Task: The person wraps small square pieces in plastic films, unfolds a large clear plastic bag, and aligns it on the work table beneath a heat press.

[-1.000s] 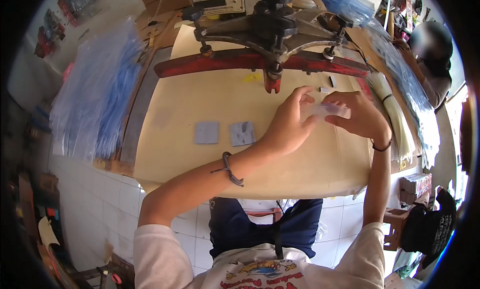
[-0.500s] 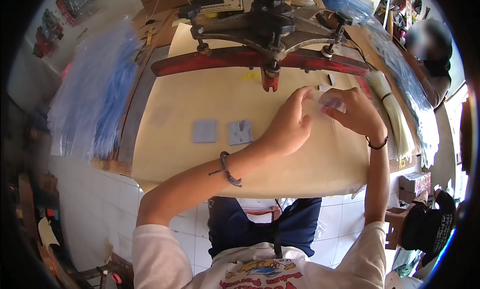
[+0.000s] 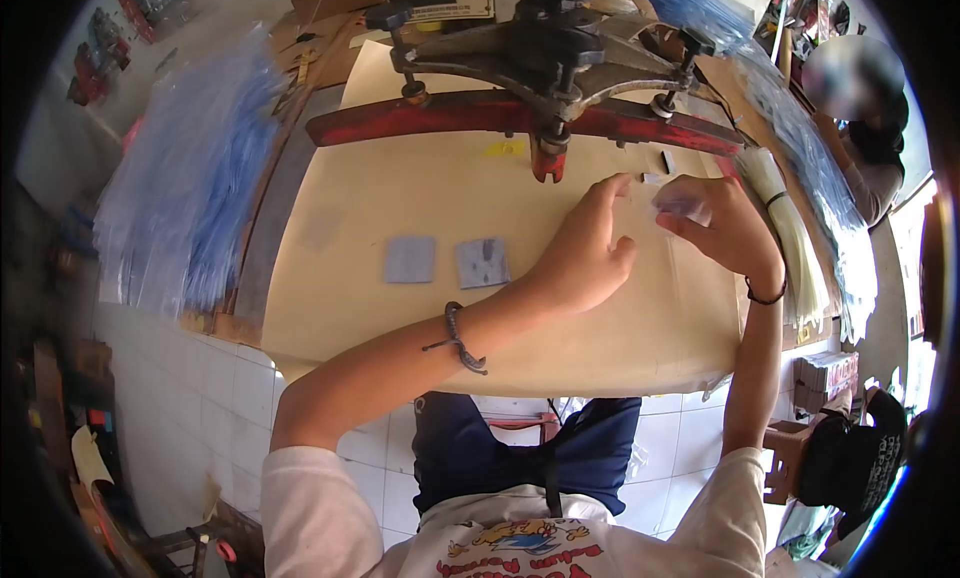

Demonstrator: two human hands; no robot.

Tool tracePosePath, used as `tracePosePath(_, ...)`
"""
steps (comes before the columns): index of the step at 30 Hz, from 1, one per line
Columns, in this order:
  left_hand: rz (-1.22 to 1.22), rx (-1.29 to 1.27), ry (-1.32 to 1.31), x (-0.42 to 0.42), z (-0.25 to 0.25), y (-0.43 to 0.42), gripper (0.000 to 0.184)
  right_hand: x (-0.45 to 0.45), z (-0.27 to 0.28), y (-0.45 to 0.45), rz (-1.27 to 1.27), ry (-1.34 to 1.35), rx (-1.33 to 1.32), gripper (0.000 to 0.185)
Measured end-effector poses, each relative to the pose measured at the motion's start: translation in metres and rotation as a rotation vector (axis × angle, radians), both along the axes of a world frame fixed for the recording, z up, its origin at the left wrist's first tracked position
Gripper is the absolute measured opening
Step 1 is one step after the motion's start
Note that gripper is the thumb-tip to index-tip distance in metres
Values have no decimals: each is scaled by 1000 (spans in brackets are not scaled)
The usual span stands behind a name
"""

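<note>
Our right hand [image 3: 735, 226] grips a clear plastic piece [image 3: 684, 207]; our left hand [image 3: 588, 240], unclenched, hovers near it over the tan-covered bench [image 3: 350, 203].

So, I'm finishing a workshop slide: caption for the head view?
Right hand holding clear plastic, left hand close by, two grey squares on a tan sheet.

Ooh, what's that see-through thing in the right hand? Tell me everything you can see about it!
The see-through piece looks like thin, shiny plastic, clear with a faint purple tint. The fingers of the right hand hold it over the right part of the tan sheet. The left hand looks apart from it. The right hand covers some of it, so its whole shape can't be told.
</note>
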State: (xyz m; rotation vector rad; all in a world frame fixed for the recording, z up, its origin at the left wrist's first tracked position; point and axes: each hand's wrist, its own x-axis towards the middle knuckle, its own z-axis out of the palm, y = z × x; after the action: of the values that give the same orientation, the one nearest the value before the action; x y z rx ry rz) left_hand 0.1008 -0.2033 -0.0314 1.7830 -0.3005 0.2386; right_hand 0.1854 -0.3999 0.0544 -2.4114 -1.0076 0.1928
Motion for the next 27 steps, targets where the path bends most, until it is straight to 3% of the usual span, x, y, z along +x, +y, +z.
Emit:
tracePosePath(4,0,53,-23,-2,0,1,65,2,-11,1,118,-91,-48,38)
tracePosePath(7,16,183,-135,-5,4,-1,68,2,-14,5,46,24,20,44)
tracePosePath(13,-10,297,-229,-5,11,0,70,6,-24,6,97,-109,34,50)
tracePosePath(18,97,333,-315,1,5,0,35,10,-19,1,131,-85,107,49)
tracePosePath(24,154,314,-363,4,7,-1,26,-1,-15,8,137,-142,10,38)
tracePosePath(27,131,278,-345,5,14,0,18,0,-17,11,179,7,69,33)
